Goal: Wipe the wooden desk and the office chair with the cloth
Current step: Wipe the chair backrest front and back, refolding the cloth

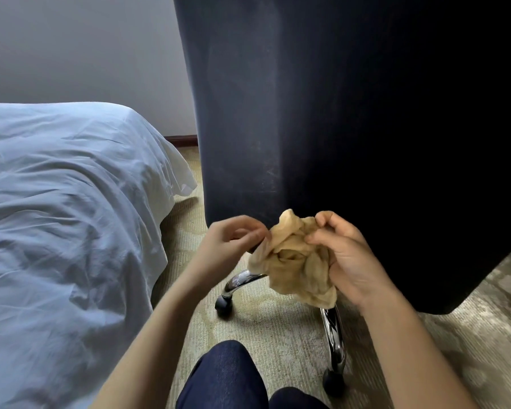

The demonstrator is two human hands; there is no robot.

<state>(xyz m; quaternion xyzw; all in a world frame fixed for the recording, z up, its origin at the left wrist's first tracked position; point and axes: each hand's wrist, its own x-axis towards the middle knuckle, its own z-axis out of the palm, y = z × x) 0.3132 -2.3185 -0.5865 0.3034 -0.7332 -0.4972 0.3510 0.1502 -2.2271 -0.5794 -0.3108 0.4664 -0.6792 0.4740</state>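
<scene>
Carpeted bedroom floor, patterned, seen from low and close to the chair.

Right grip: fingers curled round a bunched tan cloth, taking most of its bulk. Left grip: fingertips pinch the cloth's edge on its 9 o'clock side. There is slight blur, but contact looks real. The cloth hangs between the two as a crumpled wad, in front of the lower edge of the office chair backrest, not pressed to it.

Backrest: dark blue fabric filling the frame from 12 to 3 o'clock, with pale streaks, possibly dust, down its left half. Chrome base leg and caster sit below the cloth, toward 6 o'clock. Bed with a white sheet at 9 o'clock. Knee in dark denim at frame's 6 o'clock. No tabletop in view.

Judgement: the step looks like re-gathering the cloth before wiping the backrest.
- Flatten the wad into a pad, since a wad touches only at its ridges.
- Press with one grip and stroke from the top down in overlapping passes, all one way along the fabric.
- Brace the chair with the other grip. The casters will likely let it roll or swivel under pressure.
- Leave the chrome legs for last.
</scene>
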